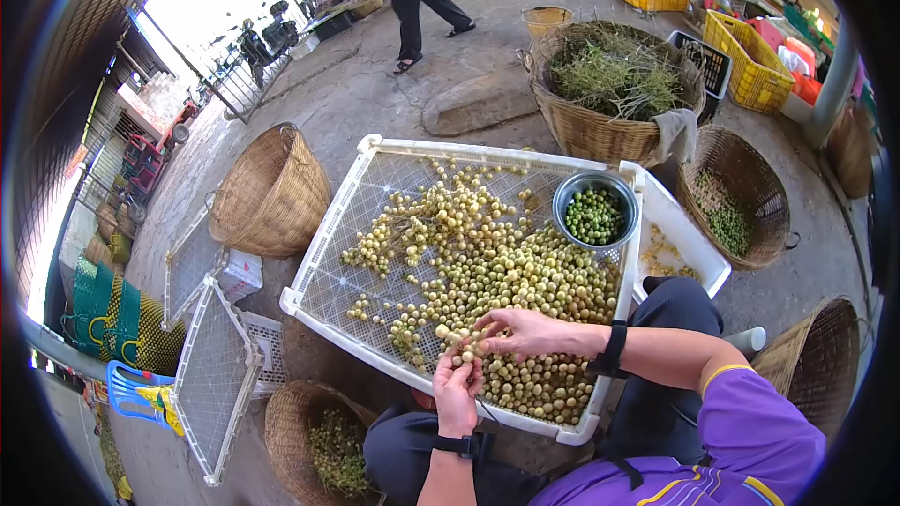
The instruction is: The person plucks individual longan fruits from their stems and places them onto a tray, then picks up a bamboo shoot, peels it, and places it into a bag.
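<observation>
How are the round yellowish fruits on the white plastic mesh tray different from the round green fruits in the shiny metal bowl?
The round yellowish fruits are pale and tan-gold, while the round green fruits are much greener. The yellowish ones look bigger; the green ones look smaller. The yellowish ones spread across the white plastic mesh tray, but the green ones sit bunched inside the shiny metal bowl. Both are small and round.

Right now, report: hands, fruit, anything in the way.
Left hand holding fruit cluster; right hand at it. More fruit across white tray. Nothing visibly blocking hands.
</observation>
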A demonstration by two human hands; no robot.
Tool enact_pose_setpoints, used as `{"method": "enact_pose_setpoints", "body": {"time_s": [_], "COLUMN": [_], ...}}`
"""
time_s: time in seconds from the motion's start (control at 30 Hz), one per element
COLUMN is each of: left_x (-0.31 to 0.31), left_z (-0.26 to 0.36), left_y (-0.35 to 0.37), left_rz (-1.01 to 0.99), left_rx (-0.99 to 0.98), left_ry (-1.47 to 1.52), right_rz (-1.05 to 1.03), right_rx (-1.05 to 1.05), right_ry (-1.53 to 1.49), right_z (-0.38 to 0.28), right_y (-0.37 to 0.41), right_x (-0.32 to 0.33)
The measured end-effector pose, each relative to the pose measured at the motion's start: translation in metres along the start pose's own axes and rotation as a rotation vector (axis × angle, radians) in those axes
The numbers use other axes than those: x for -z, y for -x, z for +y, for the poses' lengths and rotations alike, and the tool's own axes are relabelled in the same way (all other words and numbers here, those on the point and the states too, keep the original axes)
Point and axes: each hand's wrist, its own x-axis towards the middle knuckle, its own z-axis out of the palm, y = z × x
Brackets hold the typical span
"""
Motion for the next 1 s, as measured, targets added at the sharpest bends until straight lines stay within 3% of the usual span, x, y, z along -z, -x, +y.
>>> {"method": "enact_pose_setpoints", "body": {"time_s": [0.13, 0.27, 0.43, 0.53, 0.77, 0.83, 0.9, 1.0], "left_x": [-0.017, -0.026, -0.017, -0.009, 0.007, 0.008, 0.007, 0.006], "left_z": [-0.004, -0.010, -0.012, -0.008, -0.028, -0.028, -0.025, -0.021], "left_y": [0.000, 0.002, -0.005, -0.006, -0.027, -0.029, -0.028, -0.030], "left_rz": [-0.010, 0.070, 0.125, 0.056, 0.055, 0.069, 0.103, 0.117], "left_rx": [-0.027, -0.172, -0.195, -0.150, -0.303, -0.324, -0.396, -0.415], "left_ry": [-0.097, -0.172, -0.180, -0.195, -0.272, -0.319, -0.500, -0.524], "right_rz": [-0.090, -0.116, -0.206, -0.176, -0.257, -0.252, -0.198, -0.166], "right_rx": [-0.050, -0.079, -0.148, -0.109, 0.037, 0.036, 0.163, 0.216], "right_ry": [-0.269, -0.215, -0.274, -0.133, 0.427, 0.417, 0.665, 0.641], "right_z": [0.006, 0.002, 0.014, 0.002, -0.015, -0.014, -0.001, 0.004], "right_y": [-0.008, -0.008, -0.012, -0.010, -0.017, -0.020, -0.027, -0.026], "right_x": [-0.006, 0.003, -0.004, -0.008, 0.002, 0.002, 0.004, 0.007]}}
